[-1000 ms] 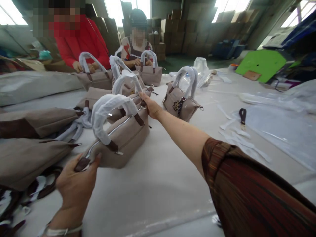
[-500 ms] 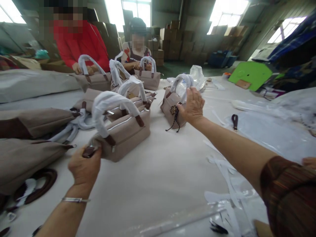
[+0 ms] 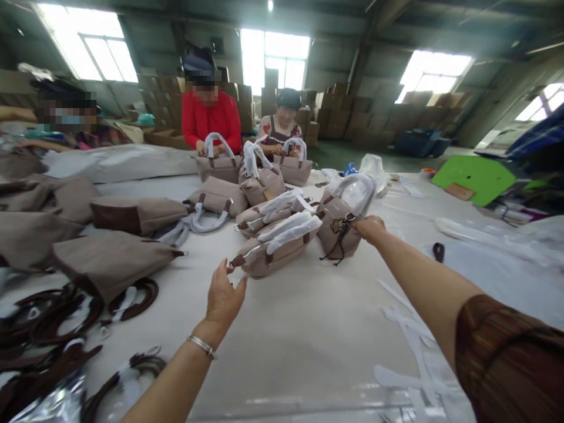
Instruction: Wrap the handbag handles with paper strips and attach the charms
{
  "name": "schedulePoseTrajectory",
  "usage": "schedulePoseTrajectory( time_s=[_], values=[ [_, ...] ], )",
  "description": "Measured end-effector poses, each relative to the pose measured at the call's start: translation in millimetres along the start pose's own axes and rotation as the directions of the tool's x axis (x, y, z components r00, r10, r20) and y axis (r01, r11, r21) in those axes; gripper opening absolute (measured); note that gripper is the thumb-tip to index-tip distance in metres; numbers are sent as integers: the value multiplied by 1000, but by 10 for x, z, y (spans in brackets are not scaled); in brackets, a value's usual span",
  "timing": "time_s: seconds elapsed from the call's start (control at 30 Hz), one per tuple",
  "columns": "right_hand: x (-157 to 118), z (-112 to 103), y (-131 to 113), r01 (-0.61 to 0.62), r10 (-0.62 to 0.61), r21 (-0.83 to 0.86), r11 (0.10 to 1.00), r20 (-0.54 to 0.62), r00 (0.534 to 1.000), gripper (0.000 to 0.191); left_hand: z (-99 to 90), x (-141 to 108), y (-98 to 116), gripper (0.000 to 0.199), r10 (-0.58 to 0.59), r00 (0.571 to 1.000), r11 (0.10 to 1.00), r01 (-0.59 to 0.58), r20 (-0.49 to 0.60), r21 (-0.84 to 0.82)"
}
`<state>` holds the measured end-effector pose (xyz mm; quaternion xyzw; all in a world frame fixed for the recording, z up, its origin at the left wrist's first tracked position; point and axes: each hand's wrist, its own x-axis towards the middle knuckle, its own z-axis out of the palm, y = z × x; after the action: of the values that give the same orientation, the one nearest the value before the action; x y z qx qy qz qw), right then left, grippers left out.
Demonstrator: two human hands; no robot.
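Note:
My left hand [image 3: 224, 292] is open, thumb and fingers apart, just off the brown end tab of a beige handbag [image 3: 282, 254]. That handbag's white-wrapped handles [image 3: 293, 230] lean over its zipped top. At the right end of it stands a second beige handbag [image 3: 335, 226], upright, with a dark charm and beaded cord [image 3: 339, 228] hanging on its side. My right hand [image 3: 370, 229] is closed on the right side of this second bag, below its wrapped handles; some fingertips are hidden. Another beige handbag [image 3: 268, 211] lies directly behind the first.
More beige bags [image 3: 112, 261] lie at left, near coiled brown straps [image 3: 136, 296]. Across the table, a person in red [image 3: 211, 117] and another person [image 3: 284, 126] handle bags. Clear plastic sheets [image 3: 493, 264] and white strips [image 3: 414, 341] lie at right, beyond them a green panel [image 3: 473, 176].
My left hand has let go of the near handbag's end. That bag's handles have dropped over, and it now meets the charm-hung bag. My right hand is now lower, at that bag's side.

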<state>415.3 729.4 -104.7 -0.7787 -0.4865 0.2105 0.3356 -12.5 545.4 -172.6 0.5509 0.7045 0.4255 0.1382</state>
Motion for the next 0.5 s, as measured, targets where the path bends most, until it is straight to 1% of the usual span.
schedulePoseTrajectory(
  time_s=[0.03,0.1,0.17,0.23,0.3,0.33,0.4,0.47,0.5],
  values=[
    [-64,-110,-42,-18,17,-50,999,-30,999,12,-77,-113,-17,62,0,1000,1000,0,7,-17],
    [-211,-381,-141,-40,26,-144,989,-96,995,10,-244,-393,-48,50,18,998,998,-13,64,-64],
    [-408,-711,-247,-9,-20,-199,980,-143,989,10,-430,-720,-72,39,28,988,992,-9,149,-128],
    [-684,-1080,-344,40,-83,-226,973,-183,980,17,-637,-1044,-85,35,15,972,984,27,234,-177],
    [-1051,-1459,-419,100,-146,-214,972,-210,967,27,-862,-1319,-83,36,-16,953,975,82,302,-207],
    [-1266,-1641,-444,136,-176,-187,973,-215,961,31,-981,-1430,-74,37,-34,944,970,110,328,-216],
    [-1744,-1956,-469,212,-224,-80,974,-201,954,35,-1227,-1596,-32,41,-67,933,962,155,353,-226],
    [-2257,-2173,-453,268,-254,85,960,-144,956,38,-1481,-1704,40,46,-89,931,955,180,353,-234],
    [-2515,-2236,-429,274,-259,174,946,-105,960,40,-1607,-1747,84,48,-95,932,953,187,349,-239]
  ],
)
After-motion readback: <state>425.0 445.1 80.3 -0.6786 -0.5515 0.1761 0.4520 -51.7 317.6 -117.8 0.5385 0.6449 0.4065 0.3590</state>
